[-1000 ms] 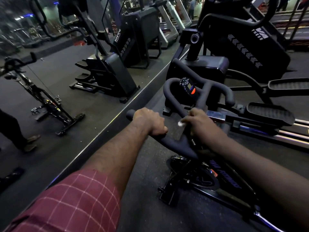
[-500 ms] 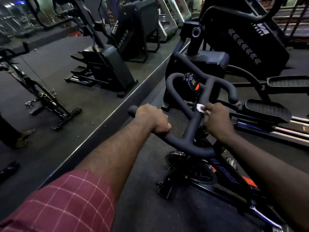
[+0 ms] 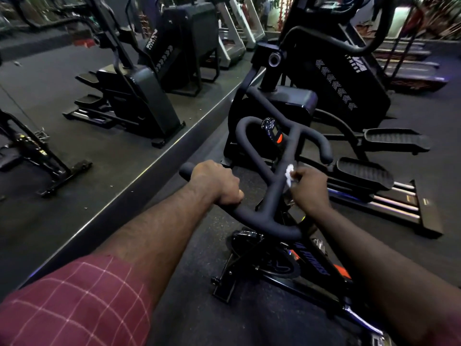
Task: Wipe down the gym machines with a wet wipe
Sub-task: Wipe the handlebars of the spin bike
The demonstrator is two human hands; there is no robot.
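A black exercise bike stands in front of me, its padded handlebar (image 3: pixel 274 196) curving forward to a small round display (image 3: pixel 272 131). My left hand (image 3: pixel 217 183) grips the left end of the handlebar. My right hand (image 3: pixel 309 188) pinches a small white wet wipe (image 3: pixel 289 174) and holds it against the right side of the handlebar's central bar. The bike's frame and flywheel (image 3: pixel 279 265) show below the bar.
A mirror wall (image 3: pixel 99 121) runs along the left and reflects the machines. An elliptical trainer (image 3: pixel 374 171) with pedals and rails stands right of the bike. A stair machine (image 3: pixel 334 78) and treadmills stand further back. Dark rubber floor (image 3: pixel 199 308) lies below.
My right hand with the wipe has slid forward along the central bar, from near the rear bend toward the display. My left hand has kept its grip on the left end.
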